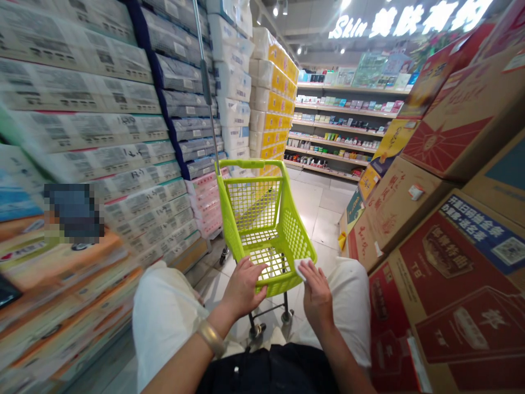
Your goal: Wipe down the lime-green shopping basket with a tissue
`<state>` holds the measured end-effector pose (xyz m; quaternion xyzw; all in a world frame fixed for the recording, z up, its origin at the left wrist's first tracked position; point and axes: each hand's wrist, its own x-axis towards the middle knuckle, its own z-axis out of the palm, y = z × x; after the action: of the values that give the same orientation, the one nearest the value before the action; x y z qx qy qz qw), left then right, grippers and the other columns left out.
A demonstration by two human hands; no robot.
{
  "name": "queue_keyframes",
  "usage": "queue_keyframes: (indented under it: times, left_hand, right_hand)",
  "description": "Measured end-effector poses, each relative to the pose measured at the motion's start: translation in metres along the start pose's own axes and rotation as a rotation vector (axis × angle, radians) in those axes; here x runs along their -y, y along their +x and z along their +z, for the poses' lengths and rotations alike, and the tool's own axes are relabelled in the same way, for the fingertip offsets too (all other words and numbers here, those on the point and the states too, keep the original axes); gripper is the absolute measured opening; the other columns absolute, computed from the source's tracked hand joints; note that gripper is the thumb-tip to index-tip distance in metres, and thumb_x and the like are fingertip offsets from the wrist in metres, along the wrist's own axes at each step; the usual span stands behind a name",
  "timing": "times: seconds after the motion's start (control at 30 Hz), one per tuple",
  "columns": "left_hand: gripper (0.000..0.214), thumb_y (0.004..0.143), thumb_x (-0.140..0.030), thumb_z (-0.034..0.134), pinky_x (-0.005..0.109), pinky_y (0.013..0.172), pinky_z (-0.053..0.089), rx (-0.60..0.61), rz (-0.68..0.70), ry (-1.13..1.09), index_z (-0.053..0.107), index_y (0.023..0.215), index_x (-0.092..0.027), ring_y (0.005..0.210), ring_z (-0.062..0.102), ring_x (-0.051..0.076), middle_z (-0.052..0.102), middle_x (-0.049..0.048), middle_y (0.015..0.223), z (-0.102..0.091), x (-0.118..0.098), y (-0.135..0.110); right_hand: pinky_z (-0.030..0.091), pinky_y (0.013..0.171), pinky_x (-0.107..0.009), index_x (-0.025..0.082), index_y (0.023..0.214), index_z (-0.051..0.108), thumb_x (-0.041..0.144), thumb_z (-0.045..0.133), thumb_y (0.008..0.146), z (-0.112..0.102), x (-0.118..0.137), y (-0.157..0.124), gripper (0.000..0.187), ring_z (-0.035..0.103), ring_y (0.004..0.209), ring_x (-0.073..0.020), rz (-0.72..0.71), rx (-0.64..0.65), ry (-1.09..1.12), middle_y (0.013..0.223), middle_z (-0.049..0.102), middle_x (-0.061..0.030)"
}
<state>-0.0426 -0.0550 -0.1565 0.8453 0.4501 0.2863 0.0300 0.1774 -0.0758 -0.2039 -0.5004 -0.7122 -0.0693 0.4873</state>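
A small lime-green shopping cart point(297, 227) with a plastic grid basket stands between my knees, its basket holding nothing that I can see. My left hand point(246, 284) grips the near rim of the cart, fingers over the top and thumb below. At the basket's right near corner, my right hand point(315, 284) presses a folded white tissue point(302, 268) against the rim. A thin metal pole point(205, 76) rises from the cart's far left corner. Dark caster wheels point(257, 329) show under the frame.
Stacked wrapped packs point(82, 87) line the left side, with yellow and white tissue packs point(273, 101) farther back. Cardboard boxes point(459, 284) are piled close on the right. Shelves of small goods point(340, 109) stand at the back, beyond the tiled floor point(315, 205).
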Motion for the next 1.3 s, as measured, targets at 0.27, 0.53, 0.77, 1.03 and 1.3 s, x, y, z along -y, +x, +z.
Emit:
queue_keyframes:
  times: [0.27,0.53,0.77,1.03,1.3]
  left_hand:
    - [0.047,0.070,-0.018,0.062,0.050,0.107,0.036,-0.009,0.003,0.001,0.060,0.116,-0.019,0.093,0.060,0.025,0.071,0.0061,0.094,0.000,-0.001,0.000]
    - [0.046,0.071,-0.019,0.061,0.050,0.108,0.036,-0.018,-0.004,-0.001,0.060,0.117,-0.019,0.094,0.060,0.025,0.071,0.0059,0.094,0.001,0.000,-0.001]
    - [0.047,0.070,-0.018,0.062,0.052,0.107,0.036,0.009,-0.004,-0.010,0.060,0.117,-0.019,0.095,0.060,0.026,0.072,0.0067,0.095,-0.002,-0.001,0.000]
    - [0.046,0.071,-0.018,0.062,0.051,0.108,0.035,0.009,-0.021,-0.017,0.061,0.117,-0.018,0.095,0.060,0.026,0.072,0.0065,0.095,-0.002,-0.003,0.000]
    - [0.045,0.071,-0.018,0.063,0.051,0.108,0.036,0.004,-0.012,-0.009,0.061,0.116,-0.018,0.095,0.060,0.026,0.072,0.0063,0.095,-0.002,-0.001,-0.001]
  right_hand:
    - [0.042,0.110,-0.042,0.027,0.128,0.061,0.006,0.042,0.091,0.010,0.034,-0.005,0.047,0.053,0.131,-0.0185,-0.208,0.188,0.112,0.127,0.067,-0.0042]
    - [0.040,0.109,-0.048,0.022,0.123,0.064,0.009,0.039,0.093,0.000,0.005,0.001,0.042,0.056,0.127,-0.0226,0.020,-0.006,-0.023,0.123,0.069,-0.0085]
    - [0.038,0.112,-0.043,0.025,0.127,0.061,0.007,0.040,0.091,0.010,0.026,0.000,0.045,0.053,0.131,-0.0191,-0.183,0.197,0.076,0.128,0.067,-0.0042]
    - [0.040,0.109,-0.044,0.024,0.123,0.064,0.008,0.041,0.092,0.008,0.023,0.000,0.042,0.054,0.130,-0.0208,-0.087,0.091,0.051,0.125,0.068,-0.0050]
    - [0.037,0.111,-0.050,0.022,0.121,0.065,0.008,0.039,0.092,0.004,0.009,0.007,0.041,0.056,0.127,-0.0232,0.045,0.017,-0.005,0.122,0.070,-0.0077]
